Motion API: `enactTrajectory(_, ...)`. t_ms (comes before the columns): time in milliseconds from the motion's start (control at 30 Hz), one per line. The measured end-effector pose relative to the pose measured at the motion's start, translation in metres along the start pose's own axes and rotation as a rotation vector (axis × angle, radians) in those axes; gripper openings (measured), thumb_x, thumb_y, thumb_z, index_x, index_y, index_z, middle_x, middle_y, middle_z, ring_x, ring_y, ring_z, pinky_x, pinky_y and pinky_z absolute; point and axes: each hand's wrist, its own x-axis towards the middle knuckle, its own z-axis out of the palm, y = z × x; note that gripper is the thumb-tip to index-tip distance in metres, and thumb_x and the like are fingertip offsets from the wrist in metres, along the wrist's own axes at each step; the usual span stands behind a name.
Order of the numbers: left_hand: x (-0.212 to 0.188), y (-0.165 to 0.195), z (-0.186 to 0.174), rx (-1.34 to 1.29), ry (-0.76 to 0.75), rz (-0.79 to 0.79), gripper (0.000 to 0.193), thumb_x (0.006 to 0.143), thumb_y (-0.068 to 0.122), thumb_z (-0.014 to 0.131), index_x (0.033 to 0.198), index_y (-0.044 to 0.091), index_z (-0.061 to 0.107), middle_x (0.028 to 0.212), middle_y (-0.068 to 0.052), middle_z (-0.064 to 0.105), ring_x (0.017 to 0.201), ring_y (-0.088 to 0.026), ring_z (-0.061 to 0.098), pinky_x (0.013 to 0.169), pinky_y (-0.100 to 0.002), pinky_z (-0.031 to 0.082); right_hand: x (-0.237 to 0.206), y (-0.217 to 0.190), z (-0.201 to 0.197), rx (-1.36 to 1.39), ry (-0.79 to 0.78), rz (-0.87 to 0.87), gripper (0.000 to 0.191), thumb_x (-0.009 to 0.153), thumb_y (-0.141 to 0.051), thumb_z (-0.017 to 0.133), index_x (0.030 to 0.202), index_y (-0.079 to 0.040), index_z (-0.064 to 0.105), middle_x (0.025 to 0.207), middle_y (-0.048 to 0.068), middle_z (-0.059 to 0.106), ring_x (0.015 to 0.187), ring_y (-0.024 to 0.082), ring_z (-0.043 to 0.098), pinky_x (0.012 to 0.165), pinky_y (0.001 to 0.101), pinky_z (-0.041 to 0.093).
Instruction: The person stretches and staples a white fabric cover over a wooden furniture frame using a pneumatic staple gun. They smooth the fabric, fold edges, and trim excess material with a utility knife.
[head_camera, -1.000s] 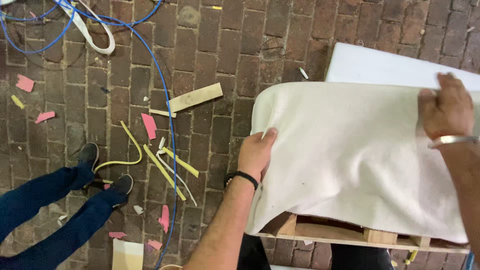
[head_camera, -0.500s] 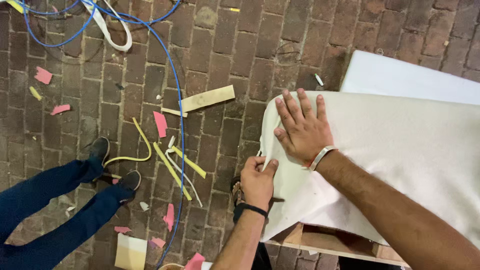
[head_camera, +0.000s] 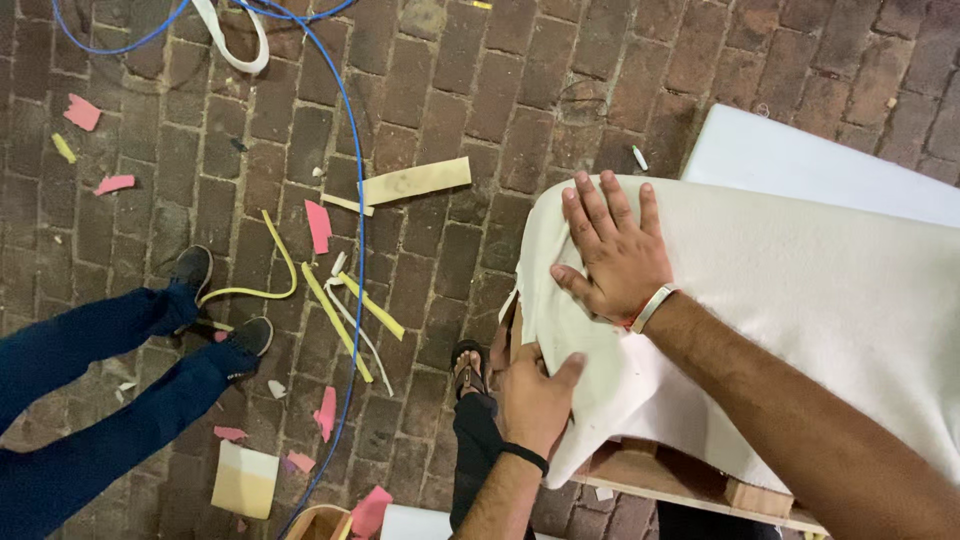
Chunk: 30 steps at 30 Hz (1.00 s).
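Note:
A thick white foam sheet lies draped over a wooden frame at the right. My right hand, with a metal bracelet at the wrist, presses flat and spread on the sheet's left end. My left hand, wearing a black wristband, grips the sheet's lower left edge and pulls it down over the frame's corner. My sandalled foot shows just left of that hand.
Another person's legs in blue trousers and black shoes stand at the left. A blue cable runs across the brick floor among pink, yellow and beige foam scraps. A second white slab lies behind the sheet.
My right hand moved from the sheet's far right end to its left end and now presses there. My left hand slid down to the sheet's lower edge.

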Motion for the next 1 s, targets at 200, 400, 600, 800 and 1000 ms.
enactTrajectory(200,-0.006,-0.048,0.005,-0.207,0.010,-0.305,0.021,0.094,0.019,0.065,0.106,0.003,0.071,0.091,-0.016,0.078,0.080,-0.027,0.074,0.072,-0.038,0.057,-0.001,0.011,0.004,0.068,-0.013,-0.106,0.101,0.091,-0.072,0.039,0.159,0.001,0.022,0.167,0.021,0.018,0.154,0.038,0.012,0.118,0.0671,-0.001)
enactTrajectory(400,-0.026,-0.098,-0.002,0.359,0.218,0.243,0.033,0.100,0.034,0.062,0.085,0.004,0.064,0.074,-0.022,0.070,0.073,-0.042,0.068,0.062,-0.052,0.050,0.011,0.036,-0.025,0.090,-0.143,-0.288,0.069,0.101,-0.051,0.038,0.158,-0.012,0.035,0.164,0.016,0.033,0.149,0.033,0.030,0.118,0.0568,0.016)
enactTrajectory(600,-0.041,-0.120,-0.001,0.348,0.209,0.222,0.037,0.100,0.041,0.058,0.083,0.008,0.057,0.063,-0.019,0.066,0.060,-0.042,0.067,0.048,-0.051,0.049,0.066,0.033,-0.049,0.145,-0.352,-0.573,0.031,0.087,-0.029,0.071,0.117,-0.023,0.072,0.130,0.006,0.065,0.120,0.025,0.057,0.104,0.0457,0.041)
enactTrajectory(800,-0.053,-0.136,-0.003,0.374,0.242,0.253,0.038,0.099,0.041,0.060,0.080,0.008,0.057,0.062,-0.017,0.064,0.059,-0.042,0.066,0.047,-0.051,0.048,0.083,0.006,-0.037,0.224,-0.624,-0.691,0.017,0.076,-0.028,0.082,0.084,-0.017,0.073,0.095,-0.002,0.070,0.107,0.022,0.059,0.097,0.0426,0.045)
enactTrajectory(1000,-0.046,-0.155,-0.004,0.410,0.282,0.268,0.037,0.098,0.042,0.059,0.082,0.009,0.059,0.063,-0.018,0.066,0.061,-0.043,0.066,0.049,-0.052,0.050,0.049,0.007,0.010,0.334,-0.321,-0.572,0.015,0.081,-0.024,0.083,0.089,-0.017,0.072,0.090,-0.001,0.071,0.102,0.022,0.061,0.110,0.0449,0.042)
